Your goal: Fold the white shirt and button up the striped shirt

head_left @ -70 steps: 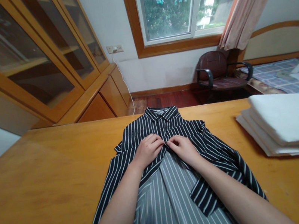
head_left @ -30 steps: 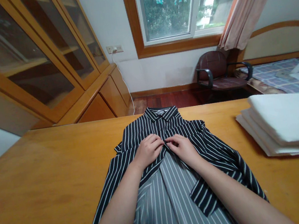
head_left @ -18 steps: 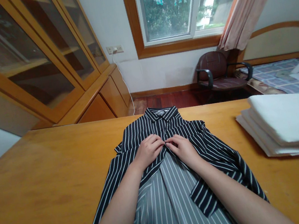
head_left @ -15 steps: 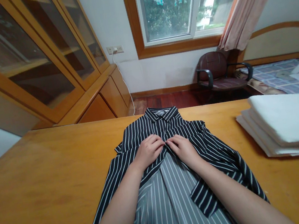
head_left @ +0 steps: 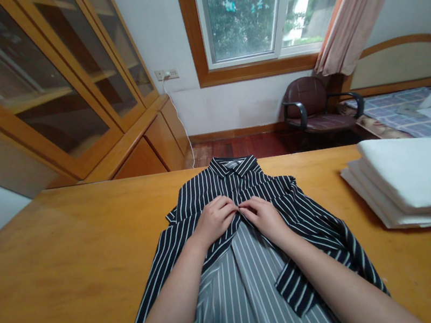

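Note:
A black shirt with white stripes [head_left: 199, 188] lies face up on the wooden table [head_left: 53, 274], its collar toward the far edge. Below the chest its front falls apart and shows the grey striped inside. My left hand [head_left: 218, 215] pinches the left front edge at mid-chest, palm down. Against its fingertips, my right hand [head_left: 260, 213] pinches the other front edge. Any button between the fingertips is too small and covered to make out. One cuff [head_left: 295, 286] lies folded over the grey inside, beside my right forearm.
A stack of folded white cloth or sheets [head_left: 417, 173] sits at the table's right side. Beyond the far edge stand a brown armchair [head_left: 308, 103] and a bed [head_left: 403, 110]. A glass-fronted cabinet [head_left: 111, 123] lines the left wall, near a plugged-in white cord [head_left: 178, 113].
Both hands stay at the same spot on the shirt front, with only slight finger movement. The whole view has shifted a little.

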The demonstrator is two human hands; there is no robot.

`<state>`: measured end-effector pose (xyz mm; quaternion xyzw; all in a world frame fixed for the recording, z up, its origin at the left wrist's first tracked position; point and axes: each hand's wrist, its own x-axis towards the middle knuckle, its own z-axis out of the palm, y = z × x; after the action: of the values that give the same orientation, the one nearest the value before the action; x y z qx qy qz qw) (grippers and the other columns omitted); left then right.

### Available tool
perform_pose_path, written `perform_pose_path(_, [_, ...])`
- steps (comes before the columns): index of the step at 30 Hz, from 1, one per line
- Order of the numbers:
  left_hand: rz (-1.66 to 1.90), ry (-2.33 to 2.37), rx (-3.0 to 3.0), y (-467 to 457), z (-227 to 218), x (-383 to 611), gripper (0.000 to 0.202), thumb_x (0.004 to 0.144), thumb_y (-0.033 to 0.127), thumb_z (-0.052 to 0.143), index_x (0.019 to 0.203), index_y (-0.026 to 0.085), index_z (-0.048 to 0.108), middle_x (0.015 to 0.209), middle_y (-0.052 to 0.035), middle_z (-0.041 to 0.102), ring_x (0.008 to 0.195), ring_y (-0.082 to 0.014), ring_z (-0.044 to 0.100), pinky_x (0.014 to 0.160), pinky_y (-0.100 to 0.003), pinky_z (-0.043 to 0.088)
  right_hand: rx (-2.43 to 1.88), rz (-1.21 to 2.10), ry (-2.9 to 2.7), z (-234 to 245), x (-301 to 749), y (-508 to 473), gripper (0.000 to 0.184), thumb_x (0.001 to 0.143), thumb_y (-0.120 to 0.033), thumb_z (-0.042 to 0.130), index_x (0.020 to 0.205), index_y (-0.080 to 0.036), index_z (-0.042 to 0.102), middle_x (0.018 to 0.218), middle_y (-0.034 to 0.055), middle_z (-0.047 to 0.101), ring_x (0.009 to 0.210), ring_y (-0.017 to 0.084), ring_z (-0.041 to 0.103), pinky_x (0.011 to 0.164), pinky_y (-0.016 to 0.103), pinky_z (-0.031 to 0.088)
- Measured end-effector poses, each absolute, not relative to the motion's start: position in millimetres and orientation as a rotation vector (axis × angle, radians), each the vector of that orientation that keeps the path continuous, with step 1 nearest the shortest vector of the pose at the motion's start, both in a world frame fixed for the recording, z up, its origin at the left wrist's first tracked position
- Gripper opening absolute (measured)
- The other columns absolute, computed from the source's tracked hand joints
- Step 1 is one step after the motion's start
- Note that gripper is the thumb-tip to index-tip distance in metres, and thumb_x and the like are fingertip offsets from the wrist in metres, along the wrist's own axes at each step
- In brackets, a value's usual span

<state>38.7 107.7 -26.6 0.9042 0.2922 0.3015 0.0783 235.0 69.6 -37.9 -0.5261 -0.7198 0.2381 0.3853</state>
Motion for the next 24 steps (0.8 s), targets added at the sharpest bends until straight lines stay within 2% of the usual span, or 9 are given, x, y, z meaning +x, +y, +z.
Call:
perform_pose_path(7, [0.903, 0.870, 2.707, 106.9, -24.3, 39.0, 0.014, 0.095, 0.018, 0.053, 0.096, 0.020, 0.067, 0.094, -0.0047, 0.065, 0.092, -0.0175, 0.059, 0.083, -0.032, 0.050, -1.342, 0.579, -1.837, -39.0, 234.5, 70.0, 0.018, 0.097, -0.025, 0.054, 0.093, -0.022, 0.071, 0.090, 0.0031, 0.069, 0.088, 0.018, 0.065, 0.082, 0.029, 0.048])
perform_pose_path(16, [0.916, 0.873, 2.706, 106.8, -24.9, 38.7, 0.015, 0.094, 0.016, 0.054, 0.096, 0.021, 0.067, 0.094, -0.0045, 0.065, 0.092, -0.0176, 0.060, 0.083, -0.033, 0.051, -1.321, 0.587, -1.810, -37.5, 234.7, 69.9, 0.020, 0.098, -0.025, 0.051, 0.096, -0.022, 0.071, 0.091, 0.0043, 0.068, 0.089, 0.019, 0.065, 0.084, 0.031, 0.049])
perform_pose_path(24, [0.905, 0.871, 2.702, 107.0, -23.3, 38.3, 0.014, 0.095, 0.016, 0.053, 0.096, 0.020, 0.066, 0.095, -0.0044, 0.065, 0.092, -0.0177, 0.060, 0.083, -0.033, 0.050, -1.332, 0.632, -1.810, -37.1, 234.9, 69.4, 0.016, 0.093, -0.025, 0.059, 0.101, -0.024, 0.073, 0.089, 0.0027, 0.068, 0.086, 0.018, 0.065, 0.081, 0.030, 0.050])
